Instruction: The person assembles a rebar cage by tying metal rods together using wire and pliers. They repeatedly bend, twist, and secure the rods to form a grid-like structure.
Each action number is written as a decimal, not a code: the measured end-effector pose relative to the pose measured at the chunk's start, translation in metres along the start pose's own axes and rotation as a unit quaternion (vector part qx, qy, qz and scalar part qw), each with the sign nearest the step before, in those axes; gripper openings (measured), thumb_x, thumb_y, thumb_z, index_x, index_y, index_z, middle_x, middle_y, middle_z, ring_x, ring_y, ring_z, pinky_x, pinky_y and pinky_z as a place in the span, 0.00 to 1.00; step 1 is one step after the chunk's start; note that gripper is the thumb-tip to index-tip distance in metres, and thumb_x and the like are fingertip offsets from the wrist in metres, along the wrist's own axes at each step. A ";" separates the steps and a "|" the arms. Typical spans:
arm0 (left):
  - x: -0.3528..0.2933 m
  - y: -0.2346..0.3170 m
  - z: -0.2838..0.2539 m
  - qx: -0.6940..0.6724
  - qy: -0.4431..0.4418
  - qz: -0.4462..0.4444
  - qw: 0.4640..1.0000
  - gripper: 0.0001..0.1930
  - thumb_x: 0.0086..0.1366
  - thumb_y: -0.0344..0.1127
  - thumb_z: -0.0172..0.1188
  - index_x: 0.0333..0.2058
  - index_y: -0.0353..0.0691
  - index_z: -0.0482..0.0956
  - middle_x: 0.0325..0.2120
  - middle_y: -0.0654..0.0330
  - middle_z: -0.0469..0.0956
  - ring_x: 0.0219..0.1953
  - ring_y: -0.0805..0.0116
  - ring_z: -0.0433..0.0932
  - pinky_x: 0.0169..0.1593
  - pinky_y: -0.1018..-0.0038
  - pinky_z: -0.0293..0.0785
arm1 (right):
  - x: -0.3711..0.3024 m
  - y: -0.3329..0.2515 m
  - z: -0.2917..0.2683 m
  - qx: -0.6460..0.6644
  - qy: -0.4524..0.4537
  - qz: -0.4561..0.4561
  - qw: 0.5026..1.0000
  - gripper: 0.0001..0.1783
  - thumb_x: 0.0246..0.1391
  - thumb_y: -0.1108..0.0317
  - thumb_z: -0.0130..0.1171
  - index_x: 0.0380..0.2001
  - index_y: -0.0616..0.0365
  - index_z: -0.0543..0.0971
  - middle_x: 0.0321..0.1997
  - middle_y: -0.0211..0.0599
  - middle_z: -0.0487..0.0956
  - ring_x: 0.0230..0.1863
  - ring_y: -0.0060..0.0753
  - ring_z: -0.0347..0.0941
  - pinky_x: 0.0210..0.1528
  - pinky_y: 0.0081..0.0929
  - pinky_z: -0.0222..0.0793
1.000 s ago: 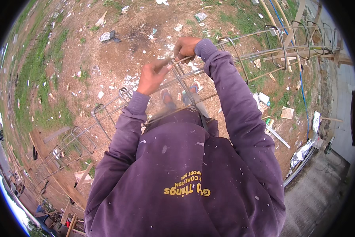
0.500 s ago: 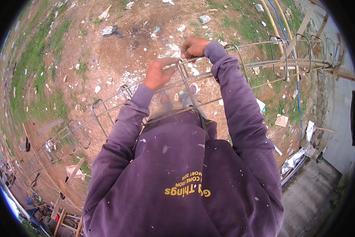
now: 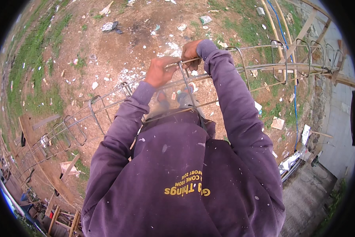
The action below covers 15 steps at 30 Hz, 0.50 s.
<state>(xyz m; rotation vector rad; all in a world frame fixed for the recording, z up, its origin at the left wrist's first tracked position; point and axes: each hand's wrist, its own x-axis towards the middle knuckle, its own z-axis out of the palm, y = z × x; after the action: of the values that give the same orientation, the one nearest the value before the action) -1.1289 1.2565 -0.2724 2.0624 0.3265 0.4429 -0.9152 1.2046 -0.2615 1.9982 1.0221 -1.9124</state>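
Note:
A long rebar cage [image 3: 209, 75] of thin steel rods crosses in front of my waist, with bent stirrups spaced along it. My left hand [image 3: 160, 72] is closed at the far top rod, thumb and fingers pinched at the corner of one stirrup [image 3: 186, 83]. Just right of that corner, my right hand [image 3: 191, 54] bends down over the same rod with its fingers curled. Whatever is between the right fingers is hidden. Both hands work close together at this joint of rod and stirrup.
Wooden poles [image 3: 291, 51] and boards support the cage's right end, beside a blue hose [image 3: 296, 114]. A wooden plank [image 3: 47, 170] lies under the left end. Litter and white debris dot the dirt and grass. A concrete slab [image 3: 308, 197] is at lower right.
My right hand has turned at the wrist, its fingers now pointing further down by the stirrup. The left hand stays at the corner. The view has shifted slightly.

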 end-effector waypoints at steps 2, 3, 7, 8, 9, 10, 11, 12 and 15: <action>0.000 0.000 0.001 0.002 0.006 0.006 1.000 0.13 0.57 0.30 0.68 0.43 0.39 0.86 0.37 0.51 0.86 0.38 0.58 0.86 0.42 0.67 0.81 | -0.008 -0.001 0.003 -0.043 0.092 -0.042 0.994 0.12 0.52 0.59 0.67 0.38 0.50 0.86 0.33 0.37 0.87 0.36 0.37 0.84 0.41 0.34 0.77; 0.000 -0.001 0.001 -0.002 0.011 0.006 1.000 0.14 0.57 0.30 0.68 0.43 0.39 0.86 0.37 0.51 0.86 0.37 0.58 0.86 0.42 0.67 0.81 | -0.017 0.001 0.006 -0.094 0.191 -0.080 0.974 0.12 0.52 0.59 0.67 0.38 0.52 0.86 0.34 0.38 0.86 0.36 0.38 0.84 0.40 0.35 0.76; -0.001 -0.006 0.003 -0.016 0.013 0.016 1.000 0.14 0.57 0.29 0.68 0.43 0.39 0.86 0.38 0.52 0.86 0.38 0.58 0.86 0.42 0.67 0.81 | -0.074 0.010 0.041 -0.011 0.544 -0.262 0.797 0.13 0.54 0.59 0.66 0.34 0.59 0.85 0.28 0.40 0.83 0.31 0.35 0.81 0.35 0.37 0.74; -0.001 -0.007 0.004 -0.011 0.016 0.015 1.000 0.14 0.57 0.29 0.68 0.43 0.39 0.86 0.38 0.52 0.86 0.38 0.58 0.86 0.42 0.67 0.81 | -0.090 0.015 0.054 -0.023 0.485 -0.221 0.846 0.13 0.55 0.59 0.64 0.36 0.58 0.85 0.28 0.42 0.83 0.32 0.38 0.80 0.36 0.38 0.73; -0.002 -0.008 0.004 -0.005 0.019 0.017 1.000 0.14 0.57 0.29 0.68 0.44 0.39 0.86 0.38 0.52 0.86 0.38 0.58 0.86 0.42 0.67 0.81 | -0.102 0.019 0.069 -0.035 0.438 -0.215 0.872 0.13 0.56 0.60 0.63 0.38 0.57 0.85 0.29 0.43 0.82 0.33 0.41 0.80 0.37 0.40 0.73; -0.002 -0.008 0.005 -0.002 0.021 0.025 0.999 0.14 0.57 0.29 0.68 0.44 0.39 0.86 0.38 0.52 0.86 0.38 0.58 0.86 0.42 0.67 0.81 | -0.104 0.018 0.085 -0.059 0.448 -0.195 0.871 0.13 0.57 0.60 0.62 0.40 0.56 0.84 0.30 0.44 0.82 0.34 0.43 0.80 0.38 0.40 0.73; -0.002 -0.008 0.005 -0.011 0.017 0.011 1.000 0.14 0.57 0.29 0.68 0.44 0.40 0.86 0.38 0.52 0.86 0.38 0.58 0.86 0.42 0.67 0.81 | -0.104 0.018 0.102 -0.080 0.474 -0.210 0.852 0.13 0.57 0.60 0.61 0.41 0.55 0.84 0.31 0.45 0.82 0.35 0.46 0.80 0.39 0.41 0.73; -0.002 -0.008 0.006 -0.020 0.015 0.005 1.000 0.14 0.57 0.29 0.68 0.44 0.40 0.86 0.38 0.52 0.86 0.38 0.58 0.86 0.42 0.67 0.81 | -0.102 0.019 0.112 -0.103 0.480 -0.212 0.845 0.14 0.58 0.61 0.60 0.43 0.54 0.83 0.32 0.45 0.82 0.36 0.48 0.80 0.40 0.42 0.73; -0.001 -0.006 0.006 -0.035 0.015 0.004 0.999 0.12 0.57 0.29 0.67 0.41 0.37 0.86 0.38 0.49 0.85 0.39 0.53 0.85 0.43 0.66 0.80 | -0.083 0.020 0.126 -0.149 0.529 -0.151 0.822 0.16 0.58 0.60 0.58 0.48 0.52 0.82 0.34 0.46 0.83 0.37 0.51 0.79 0.42 0.45 0.73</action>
<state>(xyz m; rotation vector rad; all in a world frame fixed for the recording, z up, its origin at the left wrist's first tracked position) -1.1277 1.2543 -0.2812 1.9911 0.3171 0.4845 -0.9985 1.0890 -0.2086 2.7864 1.7893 -0.4593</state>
